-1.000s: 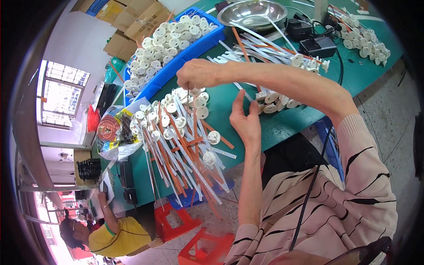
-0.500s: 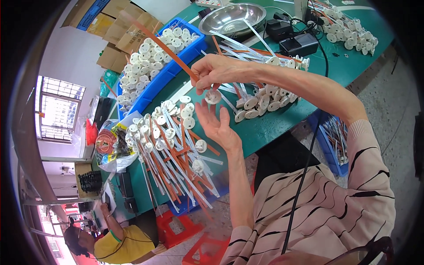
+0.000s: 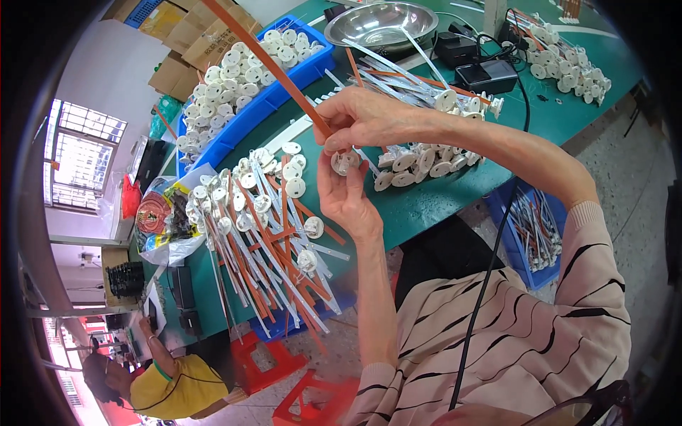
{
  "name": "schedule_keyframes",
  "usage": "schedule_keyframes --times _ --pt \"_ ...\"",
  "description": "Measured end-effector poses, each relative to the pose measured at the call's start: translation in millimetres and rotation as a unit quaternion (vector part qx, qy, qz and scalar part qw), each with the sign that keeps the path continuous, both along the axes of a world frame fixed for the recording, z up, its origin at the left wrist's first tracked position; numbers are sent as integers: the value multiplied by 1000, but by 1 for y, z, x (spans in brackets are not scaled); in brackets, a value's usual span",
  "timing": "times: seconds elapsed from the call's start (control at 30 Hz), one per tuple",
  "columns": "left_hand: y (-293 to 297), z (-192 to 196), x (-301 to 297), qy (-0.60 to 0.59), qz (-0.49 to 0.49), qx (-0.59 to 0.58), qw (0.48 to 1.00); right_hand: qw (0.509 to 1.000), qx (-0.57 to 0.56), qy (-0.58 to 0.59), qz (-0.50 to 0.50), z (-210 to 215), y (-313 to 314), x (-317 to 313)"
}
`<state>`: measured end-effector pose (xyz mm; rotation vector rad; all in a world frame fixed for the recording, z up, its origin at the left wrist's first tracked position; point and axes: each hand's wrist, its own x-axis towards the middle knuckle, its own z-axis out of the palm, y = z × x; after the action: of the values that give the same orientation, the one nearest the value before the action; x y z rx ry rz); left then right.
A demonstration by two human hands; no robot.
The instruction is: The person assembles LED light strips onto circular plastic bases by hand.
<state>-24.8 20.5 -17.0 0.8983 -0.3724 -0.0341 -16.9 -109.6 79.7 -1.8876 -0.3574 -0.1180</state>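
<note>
My right hand (image 3: 366, 119) pinches an orange flat strip (image 3: 273, 67) that slants up to the left. At the strip's lower end sits a white round disc (image 3: 345, 163), partly covered by fingers. Fingers and thumb of my left hand (image 3: 349, 207) close around that disc from below. Whether the disc is fixed to the strip is hidden. Below and left of my hands, a pile of orange and silver strips (image 3: 273, 248) with white discs at their ends lies on the green table (image 3: 419, 206).
A blue bin (image 3: 245, 121) heaped with white discs stands at the back left. Behind my right hand lie more strips with discs (image 3: 426, 165), a metal bowl (image 3: 383, 25) and black power adapters (image 3: 485, 74). A blue crate of strips (image 3: 529, 234) is at lower right. A person in yellow (image 3: 177, 387) sits at lower left.
My left hand has risen from lying open beneath the disc to closing its fingers around it. My right hand keeps its pinch on the orange strip. The view has shifted slightly.
</note>
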Motion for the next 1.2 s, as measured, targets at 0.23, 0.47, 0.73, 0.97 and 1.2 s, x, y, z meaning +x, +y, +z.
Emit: schedule_keyframes --times 0.23,0.47,0.73,0.97,1.2 --pt "1 -2 4 -5 -18 -35 999 998 59 31 1 -3 6 -6" --pt "2 -7 6 5 -29 -56 998 997 -37 -54 -51 5 7 -17" --pt "9 -3 9 94 -82 -77 989 989 -37 -85 -112 -6 11 -20" --pt "11 -7 12 125 -206 -177 954 986 -43 -57 -150 -19 11 -19" --pt "5 -9 7 71 -130 -48 988 978 -87 -76 -175 -20 7 -20"
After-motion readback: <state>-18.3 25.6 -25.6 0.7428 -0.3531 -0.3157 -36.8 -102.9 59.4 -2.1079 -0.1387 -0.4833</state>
